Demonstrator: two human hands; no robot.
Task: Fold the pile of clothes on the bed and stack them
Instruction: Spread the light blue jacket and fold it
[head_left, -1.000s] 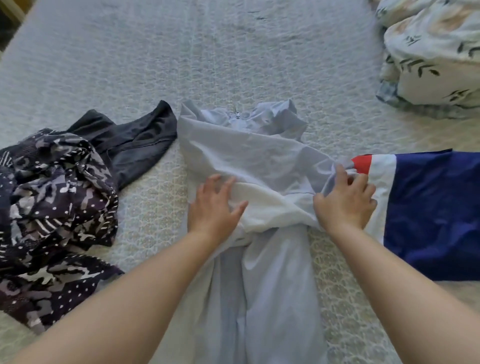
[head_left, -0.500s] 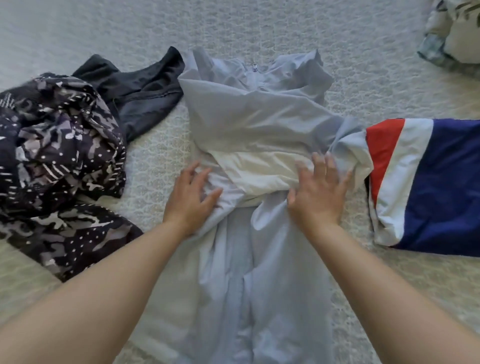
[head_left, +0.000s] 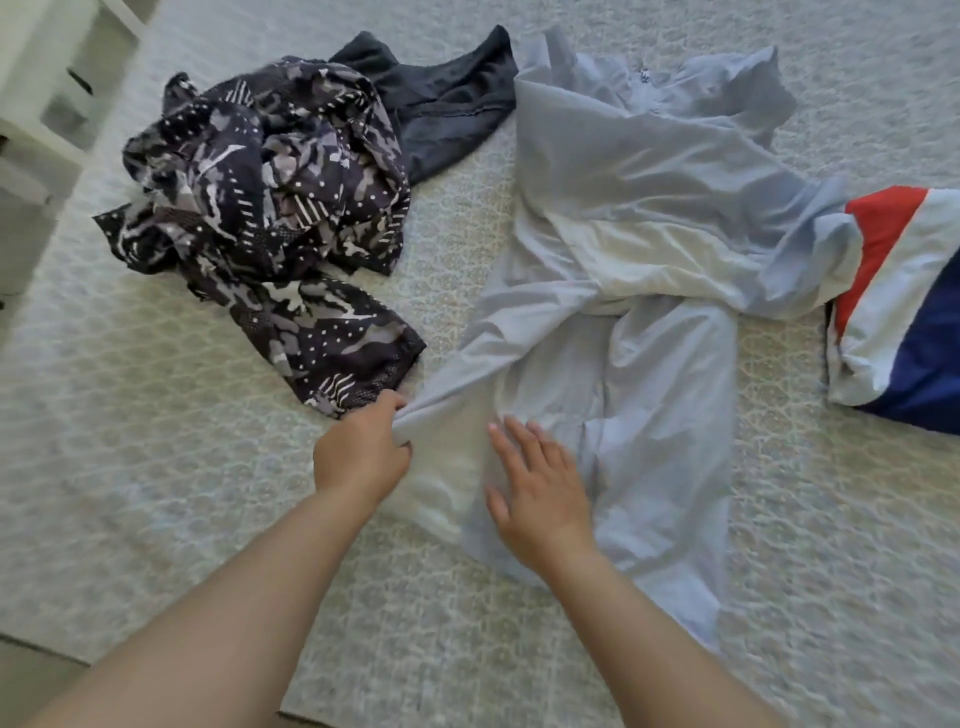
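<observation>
A pale blue-grey zip jacket lies spread on the bed, collar at the far end, its lower part bunched toward me. My left hand grips the jacket's near left edge. My right hand lies flat with straight fingers on the fabric beside it. To the left is a crumpled black-and-white patterned garment, with a plain black garment behind it. A folded red, white and navy garment lies at the right.
The patterned grey bedspread covers the whole bed. White furniture stands beyond the bed's left edge. The bed's near edge runs along the bottom left.
Both hands slid from the jacket's middle down to its near left part. The left hand now grips the edge, and the view has shifted left and nearer.
</observation>
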